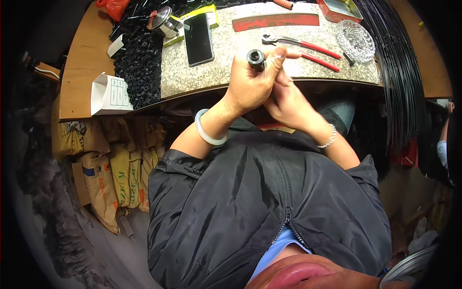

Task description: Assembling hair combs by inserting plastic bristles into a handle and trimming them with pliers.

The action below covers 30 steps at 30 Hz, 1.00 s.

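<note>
We grasp black tube (256, 59) in left hand (248, 89), at eleven o'clock of joined hands, open end facing us. Right hand (292, 107) touches left; its hold we can't tell. Best brace tube firmly.

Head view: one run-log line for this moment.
left hand: holding black tube-shaped part | right hand: against left hand | red-handled pliers: on worktop | phone: on worktop

There I had it: the phone (198, 44) lay dark-screened on the speckled top (179, 76), a yellow box (212, 15) at its far end, a metal pot (166, 24) just left! Further right I caught a red strip (275, 22), a red box (333, 16), the glass dish (355, 40) near it! Leftward, a white box (108, 94); below, stuffed sacks (100, 180)!
</note>
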Each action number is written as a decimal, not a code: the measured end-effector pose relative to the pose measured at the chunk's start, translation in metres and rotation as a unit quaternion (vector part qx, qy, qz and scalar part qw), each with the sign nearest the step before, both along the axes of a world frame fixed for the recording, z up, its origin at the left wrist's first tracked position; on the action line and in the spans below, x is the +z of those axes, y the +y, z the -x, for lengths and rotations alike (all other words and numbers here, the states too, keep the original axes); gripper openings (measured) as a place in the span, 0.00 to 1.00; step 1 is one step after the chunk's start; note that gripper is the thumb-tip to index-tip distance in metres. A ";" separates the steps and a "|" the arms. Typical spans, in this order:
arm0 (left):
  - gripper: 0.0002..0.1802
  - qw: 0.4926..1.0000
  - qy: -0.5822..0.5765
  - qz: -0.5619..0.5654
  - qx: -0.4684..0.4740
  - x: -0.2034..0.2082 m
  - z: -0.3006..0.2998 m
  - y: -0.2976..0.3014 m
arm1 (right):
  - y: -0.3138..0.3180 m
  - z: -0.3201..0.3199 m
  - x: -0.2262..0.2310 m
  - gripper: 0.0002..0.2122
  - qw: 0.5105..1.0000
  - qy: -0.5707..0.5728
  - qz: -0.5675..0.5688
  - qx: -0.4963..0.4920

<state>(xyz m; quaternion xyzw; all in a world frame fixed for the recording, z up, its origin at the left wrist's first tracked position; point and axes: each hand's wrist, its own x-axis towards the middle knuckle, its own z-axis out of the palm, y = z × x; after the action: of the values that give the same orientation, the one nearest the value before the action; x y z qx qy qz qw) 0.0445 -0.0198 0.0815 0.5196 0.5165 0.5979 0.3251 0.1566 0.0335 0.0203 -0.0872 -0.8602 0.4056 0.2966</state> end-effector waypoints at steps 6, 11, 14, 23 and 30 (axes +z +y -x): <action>0.09 0.989 0.058 -0.019 0.138 -0.001 -0.006 -0.006 | 0.010 -0.017 0.060 0.21 0.963 0.156 -0.135 -0.175; 0.12 0.976 0.055 -0.154 0.142 -0.019 -0.006 0.004 | 0.008 -0.011 0.070 0.11 0.940 0.113 -0.275 -0.168; 0.13 0.980 -0.002 -0.013 0.196 -0.007 0.016 -0.009 | 0.028 -0.017 0.046 0.06 0.956 0.140 -0.224 -0.130; 0.13 0.984 -0.065 -0.039 0.159 0.001 0.023 -0.015 | 0.111 -0.036 -0.020 0.09 0.898 -0.158 -0.360 -0.197; 0.17 0.985 0.018 -0.068 0.156 -0.008 0.028 -0.013 | 0.115 -0.037 -0.013 0.07 0.895 -0.162 -0.381 -0.165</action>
<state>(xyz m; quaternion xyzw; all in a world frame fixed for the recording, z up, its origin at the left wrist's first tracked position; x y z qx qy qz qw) 0.0165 -0.0325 0.0732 0.4646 0.5550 0.6656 0.1820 0.1941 0.1485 0.0070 -0.1732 -0.9582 -0.0278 0.2261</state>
